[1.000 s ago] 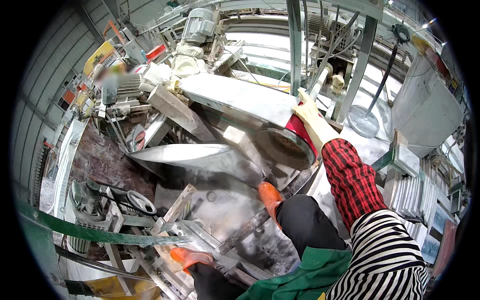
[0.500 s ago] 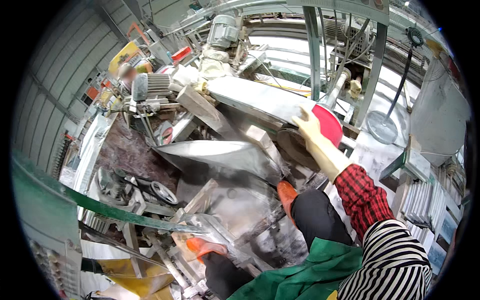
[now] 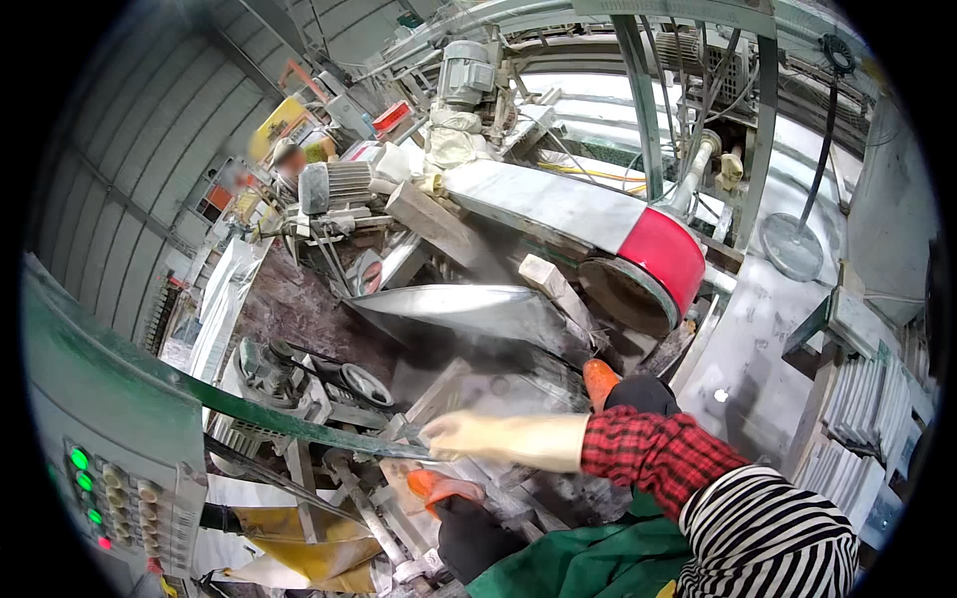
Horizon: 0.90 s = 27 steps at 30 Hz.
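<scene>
My right hand (image 3: 467, 437), in a cream glove with a red-and-black checked cuff, reaches across in front of me. Its fingers are curled at the right end of a long green bar (image 3: 289, 427); what lies in them, if anything, is hidden. Beyond the hand a grey curved metal sheet (image 3: 469, 311) stands over a dusty opening. Farther off is a long machine cover (image 3: 558, 204) with a rounded red end (image 3: 666, 254). My left hand is out of the picture.
A control panel (image 3: 125, 493) with lit green and red lamps is at lower left. Motors (image 3: 467, 72) and wooden blocks (image 3: 434, 227) crowd the far side. Stacked slabs (image 3: 865, 409) stand at right. My orange boots (image 3: 444, 486) are among metal bars. A handwheel (image 3: 367, 384) is left.
My right hand has left the red end of the cover and come down and left to the green bar's end. The view has shifted, bringing more of the control panel into sight.
</scene>
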### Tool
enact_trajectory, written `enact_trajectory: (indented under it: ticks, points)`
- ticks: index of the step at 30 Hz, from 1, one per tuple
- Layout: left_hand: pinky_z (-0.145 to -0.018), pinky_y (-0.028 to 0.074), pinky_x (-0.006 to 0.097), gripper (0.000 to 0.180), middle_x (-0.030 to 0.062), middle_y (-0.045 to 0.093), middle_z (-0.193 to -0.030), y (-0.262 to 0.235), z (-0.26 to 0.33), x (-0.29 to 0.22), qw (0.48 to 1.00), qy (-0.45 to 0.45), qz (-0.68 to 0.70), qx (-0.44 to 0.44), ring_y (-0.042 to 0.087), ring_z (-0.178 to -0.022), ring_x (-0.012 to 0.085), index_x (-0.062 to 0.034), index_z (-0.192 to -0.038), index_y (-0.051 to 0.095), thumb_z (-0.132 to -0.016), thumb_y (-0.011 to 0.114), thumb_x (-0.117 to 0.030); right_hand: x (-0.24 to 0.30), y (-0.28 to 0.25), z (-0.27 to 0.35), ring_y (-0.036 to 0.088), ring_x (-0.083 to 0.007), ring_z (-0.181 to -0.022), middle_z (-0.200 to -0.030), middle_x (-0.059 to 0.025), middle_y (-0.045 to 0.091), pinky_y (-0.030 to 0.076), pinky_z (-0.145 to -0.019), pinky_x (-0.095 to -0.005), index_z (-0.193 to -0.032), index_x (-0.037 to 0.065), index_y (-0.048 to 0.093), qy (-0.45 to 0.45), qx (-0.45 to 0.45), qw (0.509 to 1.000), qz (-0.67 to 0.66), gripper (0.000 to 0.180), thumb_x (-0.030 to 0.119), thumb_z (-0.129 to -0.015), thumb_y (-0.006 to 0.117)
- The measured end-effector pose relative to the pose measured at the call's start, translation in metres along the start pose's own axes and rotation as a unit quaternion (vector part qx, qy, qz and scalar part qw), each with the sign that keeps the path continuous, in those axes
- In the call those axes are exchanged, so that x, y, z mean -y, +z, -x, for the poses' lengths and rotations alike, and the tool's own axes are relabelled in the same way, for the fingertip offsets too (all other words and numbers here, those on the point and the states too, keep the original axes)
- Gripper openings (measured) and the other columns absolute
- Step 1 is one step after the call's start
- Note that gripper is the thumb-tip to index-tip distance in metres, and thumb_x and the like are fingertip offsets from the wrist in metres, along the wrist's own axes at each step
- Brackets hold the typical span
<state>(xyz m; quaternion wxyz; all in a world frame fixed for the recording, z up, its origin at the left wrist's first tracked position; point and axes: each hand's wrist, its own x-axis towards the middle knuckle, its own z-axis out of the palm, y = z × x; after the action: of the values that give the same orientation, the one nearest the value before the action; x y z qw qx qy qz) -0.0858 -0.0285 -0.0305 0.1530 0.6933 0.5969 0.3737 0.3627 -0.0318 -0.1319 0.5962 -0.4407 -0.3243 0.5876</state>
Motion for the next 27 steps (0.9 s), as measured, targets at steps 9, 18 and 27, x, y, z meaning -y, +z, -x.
enact_trajectory:
  ticks: [9,18,27]
  points:
    - [-0.12,0.035,0.045,0.08,0.0253,0.037,-0.161,0.22,-0.016,-0.231,0.876,0.41,0.099,0.233,0.04,-0.147,0.0411,-0.0051,-0.151,0.047,-0.077,0.078,0.0,0.037,0.04,0.033,0.058,-0.0189,-0.122,-0.137,-0.0089,0.062,0.051,-0.1,-0.0332,-0.157,0.008,0.04,-0.135,-0.105,0.983,-0.061,0.073,0.011,-0.093,0.073]
    - [-0.122,0.032,0.046,0.063,0.0261,0.04,-0.158,0.128,-0.044,-0.095,0.971,0.187,0.044,0.145,0.038,-0.147,0.0403,-0.0033,-0.149,0.049,-0.09,0.071,-0.007,0.079,-0.235,0.103,0.06,-0.0276,-0.125,-0.138,-0.0172,0.06,0.05,-0.104,-0.0383,-0.153,0.007,0.037,-0.235,-0.546,0.803,0.042,0.075,0.001,-0.083,0.064]
    - [-0.113,0.038,0.049,0.052,0.0258,0.049,-0.144,-0.027,0.055,0.145,0.927,0.084,-0.357,-0.075,0.046,-0.135,0.0417,-0.0014,-0.14,0.056,-0.092,0.07,-0.017,0.087,-0.367,0.155,0.072,-0.029,-0.094,-0.123,-0.0206,0.066,0.058,-0.077,-0.0414,-0.147,0.009,0.039,-0.022,-0.706,0.69,0.159,0.068,0.009,-0.086,0.068]
